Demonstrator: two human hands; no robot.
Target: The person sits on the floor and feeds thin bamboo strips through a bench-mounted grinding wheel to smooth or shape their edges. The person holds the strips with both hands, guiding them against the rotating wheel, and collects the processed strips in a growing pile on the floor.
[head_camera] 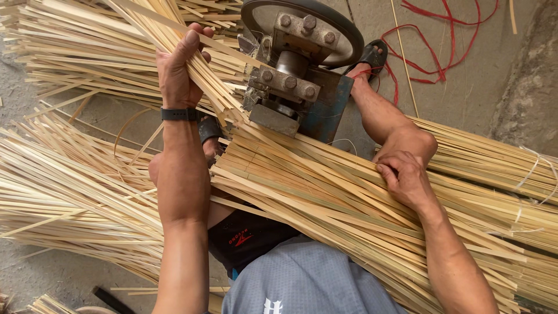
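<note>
Head view, looking down over your lap. No bin or tray appears; the material lies in loose heaps and tied bundles on the concrete floor (pixel 523 87).

Your left hand (pixel 179 68) is raised at the far left, arm stretched forward, fingers and thumb wrapped around a sheaf of thin bamboo strips (pixel 204 75) that slants down toward the machine. A black wristband (pixel 178 114) circles that wrist.

Your right hand (pixel 404 180) rests palm down at the right, fingers curled onto the top of a broad stack of bamboo slats (pixel 325 197) lying across your lap; whether the fingertips pinch a single slat cannot be told. The stack runs from just near the machine at centre to the near right corner.

The splitting machine (pixel 296 81) stands at far centre: a blue steel body, grey bolted blocks and a dark round wheel (pixel 343 26) behind them. The sheaf in your left hand meets it at its left side.

A pale heap of split strips (pixel 64 192) fans out at the left, well apart from your right hand. A tied bundle of slats (pixel 494 163) lies at the right, bound with white string. Red cord (pixel 433 52) loops on the floor at far right, beside your sandalled foot (pixel 369 61).
</note>
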